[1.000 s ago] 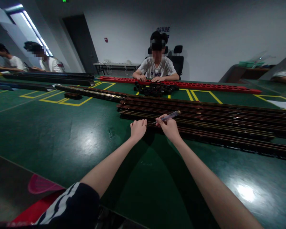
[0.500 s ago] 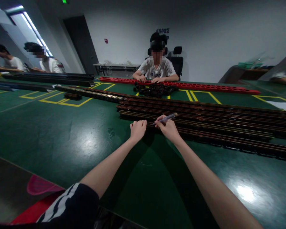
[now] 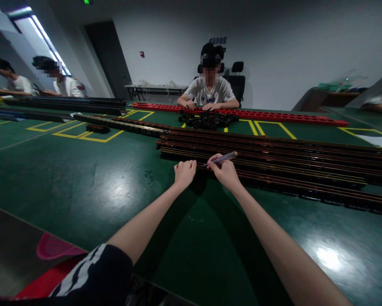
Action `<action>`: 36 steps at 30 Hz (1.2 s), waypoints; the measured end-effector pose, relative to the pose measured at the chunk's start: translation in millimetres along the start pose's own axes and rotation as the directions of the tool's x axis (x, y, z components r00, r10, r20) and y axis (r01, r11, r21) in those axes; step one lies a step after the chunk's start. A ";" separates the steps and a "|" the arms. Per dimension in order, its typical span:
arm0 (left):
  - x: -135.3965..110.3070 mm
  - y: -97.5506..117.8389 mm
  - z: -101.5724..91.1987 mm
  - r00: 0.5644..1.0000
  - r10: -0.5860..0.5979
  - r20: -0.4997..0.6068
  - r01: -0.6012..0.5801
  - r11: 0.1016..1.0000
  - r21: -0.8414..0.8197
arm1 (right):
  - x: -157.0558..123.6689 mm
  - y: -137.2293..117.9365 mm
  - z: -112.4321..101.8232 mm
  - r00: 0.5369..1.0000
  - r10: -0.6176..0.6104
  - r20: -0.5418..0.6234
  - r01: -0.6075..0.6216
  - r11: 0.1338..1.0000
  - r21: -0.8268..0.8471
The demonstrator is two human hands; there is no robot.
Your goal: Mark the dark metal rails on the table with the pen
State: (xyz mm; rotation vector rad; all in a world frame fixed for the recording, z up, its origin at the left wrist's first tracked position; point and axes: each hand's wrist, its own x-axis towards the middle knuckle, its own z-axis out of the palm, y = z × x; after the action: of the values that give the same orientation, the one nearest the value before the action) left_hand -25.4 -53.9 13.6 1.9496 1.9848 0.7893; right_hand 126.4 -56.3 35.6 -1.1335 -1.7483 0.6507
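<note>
My right hand [image 3: 225, 171] is closed around a clear-handled screwdriver [image 3: 224, 158], its tip pointing left and down at the nearest of several long dark rails [image 3: 305, 170] lying side by side on the green table [image 3: 82, 182]. My left hand [image 3: 184, 172] is curled with its fingers pressed on the left end of that same rail. Both hands sit close together at the rail's end.
A person in a white shirt [image 3: 210, 89] sits across the table with hands on a long red rail [image 3: 273, 114] and a heap of small black parts [image 3: 206, 120]. More dark rails [image 3: 66, 104] and two people sit at the far left. Yellow lines mark the tabletop.
The screwdriver's handle has dropped slightly lower and closer to the rail since a second ago. My left hand has stayed in place.
</note>
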 end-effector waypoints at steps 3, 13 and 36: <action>0.4 -1.1 1.0 1.000 0.016 -0.004 -0.016 1.000 -0.003 | -0.1 -1.0 -0.6 1.000 -0.009 -0.025 0.009 1.000 -0.010; 1.2 0.8 0.1 1.000 -0.002 0.003 0.002 0.999 0.043 | -0.1 -1.9 -3.7 0.997 -0.005 -0.082 0.002 1.000 -0.027; -1.6 1.5 -3.0 0.999 0.047 0.017 -0.048 0.998 0.031 | 0.3 4.6 -2.1 0.997 -0.035 -0.065 0.034 0.999 -0.011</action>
State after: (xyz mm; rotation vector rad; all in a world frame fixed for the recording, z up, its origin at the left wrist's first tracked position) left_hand -25.6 -56.1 16.6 2.0211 1.9596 0.7551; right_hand 130.1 -54.1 33.0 -1.1166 -1.7136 0.5787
